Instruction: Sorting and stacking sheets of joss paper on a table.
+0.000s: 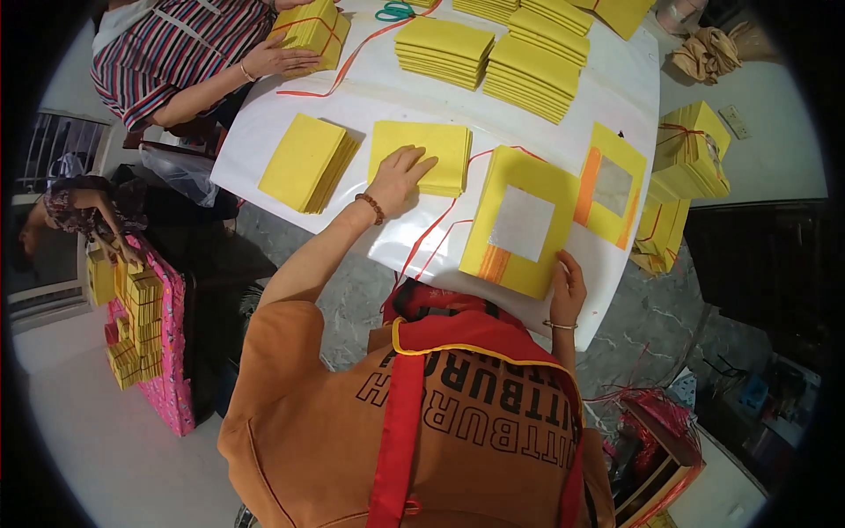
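Fingers (414, 165) of the left hand (396, 180) lie spread flat on a yellow paper stack (431, 154), grasping nothing, pinning it. Right hand (568, 286) fingers pinch the near edge of a foil-centred yellow bundle (519, 220), steadying it over red string (431, 233) beneath, on the white counter (264, 141).

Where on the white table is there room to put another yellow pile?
Bare white table shows right of the tall piles, above the silver-square sheet. A smaller gap lies behind the pile under the left hand. The near edge is crowded.
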### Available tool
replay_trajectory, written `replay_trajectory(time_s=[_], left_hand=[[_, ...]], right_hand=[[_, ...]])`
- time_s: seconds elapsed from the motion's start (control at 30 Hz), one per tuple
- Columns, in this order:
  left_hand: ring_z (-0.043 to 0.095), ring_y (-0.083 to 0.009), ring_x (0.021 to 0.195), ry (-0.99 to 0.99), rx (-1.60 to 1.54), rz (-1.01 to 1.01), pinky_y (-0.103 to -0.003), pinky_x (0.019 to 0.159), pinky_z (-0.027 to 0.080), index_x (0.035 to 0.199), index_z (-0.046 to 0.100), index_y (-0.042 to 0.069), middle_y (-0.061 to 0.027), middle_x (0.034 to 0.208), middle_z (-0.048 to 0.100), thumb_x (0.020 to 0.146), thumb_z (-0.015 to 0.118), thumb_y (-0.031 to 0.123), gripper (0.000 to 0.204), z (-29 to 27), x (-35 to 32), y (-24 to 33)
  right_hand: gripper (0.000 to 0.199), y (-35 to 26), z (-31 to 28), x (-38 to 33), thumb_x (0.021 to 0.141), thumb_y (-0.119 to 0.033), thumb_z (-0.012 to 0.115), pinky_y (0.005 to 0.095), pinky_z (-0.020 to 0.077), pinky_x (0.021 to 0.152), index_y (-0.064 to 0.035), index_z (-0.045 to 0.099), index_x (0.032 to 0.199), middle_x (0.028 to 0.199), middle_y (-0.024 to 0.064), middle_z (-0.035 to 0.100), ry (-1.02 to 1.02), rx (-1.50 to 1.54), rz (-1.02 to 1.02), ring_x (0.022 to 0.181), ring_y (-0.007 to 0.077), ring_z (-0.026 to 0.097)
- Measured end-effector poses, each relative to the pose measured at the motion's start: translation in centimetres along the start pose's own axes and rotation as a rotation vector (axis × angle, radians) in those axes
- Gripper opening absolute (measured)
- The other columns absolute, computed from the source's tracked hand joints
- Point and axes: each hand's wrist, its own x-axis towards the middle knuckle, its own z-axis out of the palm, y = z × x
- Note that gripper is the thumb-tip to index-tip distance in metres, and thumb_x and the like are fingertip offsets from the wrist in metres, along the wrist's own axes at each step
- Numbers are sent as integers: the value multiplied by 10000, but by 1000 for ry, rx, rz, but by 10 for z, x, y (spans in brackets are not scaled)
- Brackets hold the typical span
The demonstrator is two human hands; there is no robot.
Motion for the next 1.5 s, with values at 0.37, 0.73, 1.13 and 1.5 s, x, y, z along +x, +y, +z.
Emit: replay_trajectory(time_s=[0.37, 0.73, 1.13, 1.5], left_hand=[[353, -364, 1195, -39, 39, 47, -452, 994, 305, 1294, 390, 75, -174, 1284, 390, 697, 572, 85, 625, -3, -1, 2], [487, -338, 1078, 126, -113, 285, -429, 907, 393, 1197, 508, 89, -166, 1165, 514, 677, 558, -5, 531, -48, 12, 62], [502, -274, 956, -46, -422, 207, -359, 824, 402, 1100, 570, 50, -115, 1024, 539, 741, 654, 141, 380, -7, -27, 134], [541, -307, 790, -80, -425, 255, -394, 727, 444, 911, 604, 21, -122, 838, 577, 799, 595, 91, 132, -1, -17, 129]], right_hand=[[240, 10, -2, -8, 851, -63, 557, 324, 393, 931, -7, 590, 1082, 1106, 119, 594, 62, -98, -80, 1072, 230, 538], [284, 5, -3, -2, 827, -58, 564, 327, 398, 920, -35, 583, 1110, 1115, 107, 587, 44, -146, -132, 1086, 228, 526], [243, -14, -5, -3, 757, -182, 645, 473, 243, 985, -140, 630, 996, 1084, 3, 602, -148, -682, -481, 1158, 251, 464], [231, 22, 2, -2, 856, -350, 533, 518, 54, 1020, -171, 677, 871, 1008, -64, 646, -151, -234, -116, 1233, 227, 384]])
